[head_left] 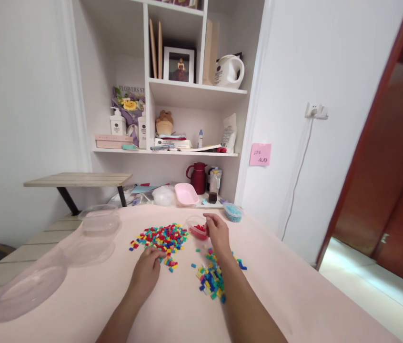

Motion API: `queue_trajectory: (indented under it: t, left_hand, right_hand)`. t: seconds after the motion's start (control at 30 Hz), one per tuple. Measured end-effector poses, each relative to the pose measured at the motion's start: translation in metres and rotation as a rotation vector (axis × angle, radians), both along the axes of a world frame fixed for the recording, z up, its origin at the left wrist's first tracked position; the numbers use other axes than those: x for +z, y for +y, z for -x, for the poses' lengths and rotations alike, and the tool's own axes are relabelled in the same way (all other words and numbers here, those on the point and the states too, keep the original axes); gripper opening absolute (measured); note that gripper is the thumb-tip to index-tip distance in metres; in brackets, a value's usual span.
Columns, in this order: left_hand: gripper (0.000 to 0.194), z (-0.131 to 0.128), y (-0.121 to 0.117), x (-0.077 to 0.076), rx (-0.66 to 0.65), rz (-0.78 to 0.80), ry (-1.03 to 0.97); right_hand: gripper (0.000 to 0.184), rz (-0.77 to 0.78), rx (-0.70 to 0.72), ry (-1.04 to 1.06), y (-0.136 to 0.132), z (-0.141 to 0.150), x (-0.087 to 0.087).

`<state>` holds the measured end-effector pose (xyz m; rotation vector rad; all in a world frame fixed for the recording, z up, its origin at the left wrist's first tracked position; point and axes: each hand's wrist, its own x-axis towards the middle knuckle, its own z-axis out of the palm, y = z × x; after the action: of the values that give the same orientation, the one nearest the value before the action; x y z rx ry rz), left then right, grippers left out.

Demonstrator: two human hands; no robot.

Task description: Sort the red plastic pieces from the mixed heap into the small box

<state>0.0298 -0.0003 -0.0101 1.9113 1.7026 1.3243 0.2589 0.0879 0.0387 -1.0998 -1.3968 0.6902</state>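
Observation:
A wide heap of small coloured building bricks [167, 236] lies on the pink-covered table. At its near edge is my left hand [147, 270], fingers curled together against a few bricks; what they hold, if anything, is hidden. My right hand [218, 232] hangs at the right rim of a clear plastic tub [191, 222] with red bricks [199, 229] inside. Its fingers are bent and closed, and I cannot make out anything between them. Below my right wrist spreads a second heap of blue, green, yellow and white bricks [211, 280], partly covered by the forearm.
A clear tub of light blue pieces [233, 213] stands at the right back edge. Empty clear containers [26, 286] sit along the left side. Behind are a pink basin [186, 194], a red thermos jug [198, 178] and white shelves [194, 90]. A slatted wooden bench [76, 179] is left.

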Motion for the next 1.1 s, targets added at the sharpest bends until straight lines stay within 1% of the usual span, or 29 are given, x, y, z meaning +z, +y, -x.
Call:
queue_trajectory:
  t: [0.07,0.17,0.23,0.3,0.43,0.6,0.73,0.97,1.1]
  left_hand:
    - [0.033,-0.001,0.0,0.0,-0.004,0.0,-0.001]
    - [0.039,-0.001,-0.001,0.001,-0.031,0.01,0.013]
    - [0.045,-0.002,-0.001,0.002,-0.052,0.022,0.028]
    - [0.049,-0.003,-0.002,0.003,-0.065,0.04,0.041]
    - [0.05,-0.003,-0.003,0.003,-0.049,0.054,0.051]
    - [0.042,-0.002,-0.003,0.002,0.031,0.03,0.041]
    - [0.038,-0.001,-0.002,0.001,0.05,0.015,0.041]
    - [0.039,-0.001,0.0,0.001,0.024,0.023,0.057]
    - [0.039,-0.003,-0.003,0.004,-0.028,0.025,0.074]
  right_hand:
    - [0.036,0.052,0.157,-0.175,-0.006,0.008,-0.002]
    - [0.021,0.065,0.38,-0.545,-0.016,0.02,-0.007]
    - [0.017,0.044,0.466,-0.739,-0.023,0.028,-0.009]
    - [0.019,0.042,0.512,-0.843,-0.03,0.034,-0.01]
    - [0.025,0.057,0.509,-0.903,-0.036,0.04,-0.009]
    - [0.027,0.062,0.529,-0.9,-0.034,0.039,-0.011]
    - [0.025,0.062,0.51,-0.903,-0.034,0.039,-0.012]
    - [0.019,0.058,0.45,-0.918,-0.038,0.044,-0.01]
    - [0.02,0.042,0.425,-0.92,-0.036,0.047,-0.012]
